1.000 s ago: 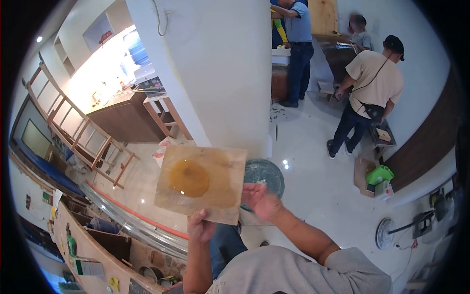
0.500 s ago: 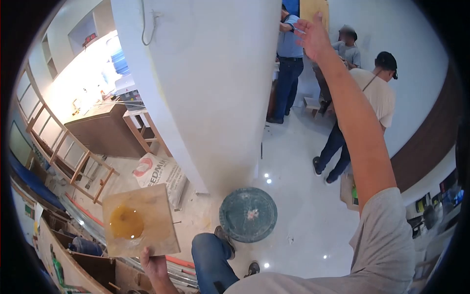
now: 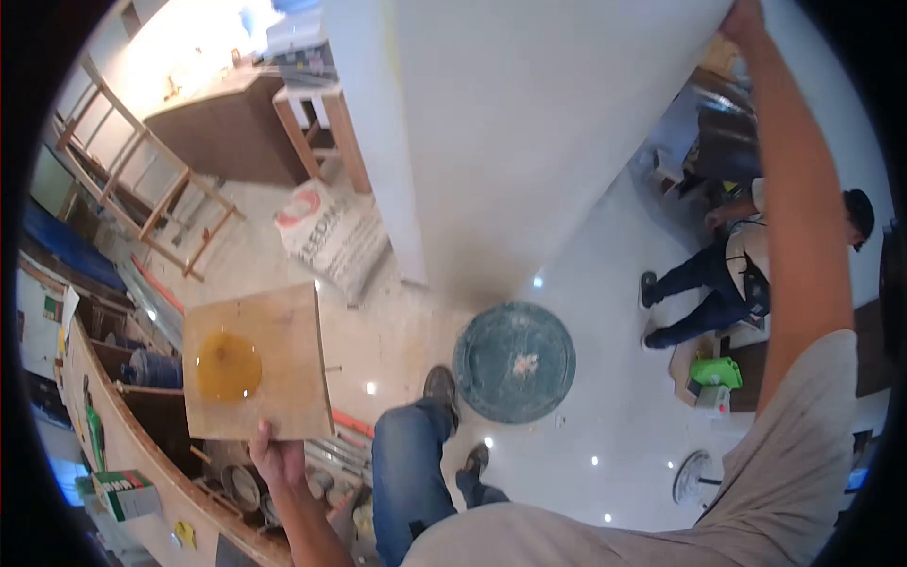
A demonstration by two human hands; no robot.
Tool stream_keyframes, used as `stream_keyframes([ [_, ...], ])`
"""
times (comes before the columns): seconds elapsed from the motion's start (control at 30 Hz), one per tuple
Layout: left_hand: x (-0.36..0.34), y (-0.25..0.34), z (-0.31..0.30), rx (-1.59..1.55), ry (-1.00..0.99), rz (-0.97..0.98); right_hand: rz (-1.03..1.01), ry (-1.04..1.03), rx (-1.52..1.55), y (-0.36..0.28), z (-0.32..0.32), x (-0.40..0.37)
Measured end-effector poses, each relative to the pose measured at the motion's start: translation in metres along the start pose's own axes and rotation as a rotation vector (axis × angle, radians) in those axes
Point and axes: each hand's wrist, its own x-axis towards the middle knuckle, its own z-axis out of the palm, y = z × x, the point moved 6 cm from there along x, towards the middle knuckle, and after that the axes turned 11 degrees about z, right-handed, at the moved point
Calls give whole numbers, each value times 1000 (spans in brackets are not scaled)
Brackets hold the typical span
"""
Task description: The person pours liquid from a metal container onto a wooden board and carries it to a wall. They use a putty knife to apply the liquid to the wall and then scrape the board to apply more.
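Note:
My left hand [image 3: 278, 457] grips the lower edge of a square wooden board [image 3: 283, 340], thumb on its top face. On the board lies a round, glossy amber puddle [image 3: 230, 367], left of the middle. My right arm stretches up along the right side, and my right hand [image 3: 743, 23] is at the top edge of the view, beside the edge of a white column [image 3: 529, 123]. Its fingers are mostly out of sight. Below the column, a round dark green lid-like disc [image 3: 501, 369] with pale smears on it is near my feet.
A printed white sack [image 3: 331, 241] leans near the column's foot. A wooden ladder [image 3: 142, 180] stands at the left, above a curved counter [image 3: 123, 425] with cluttered shelves. Another person [image 3: 718, 274] is at the right, near a green bag [image 3: 715, 371].
The view has swung, so the column and disc sit further right. My right hand, earlier spread in the air, is now up by the column's edge. The left hand still holds the board.

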Motion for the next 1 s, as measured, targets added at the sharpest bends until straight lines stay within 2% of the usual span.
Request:
stream_keyframes([
  [0.03, 5, -4, -9, 0, 18, -7, 70, 1, -1, 6, -8, 7],
  [0.1, 19, -8, -17, 10, 17, -10, 38, -15, -30, 11, 9, -12],
  [0.27, 96, -31, -24, -15, -16, -55, -30, 96, -162, 25, -18, -40],
  [0.4, 188, 19, 2, 69, -78, -85, -24, 234, -404, 39, -44, -26],
  [0.5, 216, 88, 9, 148, 2, -127, 2, 322, -654, 45, -67, -1],
  [0.6, 193, 151, 18, 258, 9, -176, 34, 414, -952, 41, -89, 5],
  [0.67, 161, 177, 29, 367, 12, -83, 25, 443, -1144, 27, -96, 9],
  [0.73, 124, 185, 58, 323, 1, -151, 11, 459, -1345, 12, -98, 11],
  [0.8, 85, 194, 49, 280, 95, -200, 3, 451, -1560, 3, -98, 14],
  [0.87, 54, 189, 64, 268, 157, -155, -31, 423, -1818, -5, -95, 20],
  [1.0, 8, 170, 80, 112, 281, -197, -79, 339, -2434, 0, -88, 31],
])
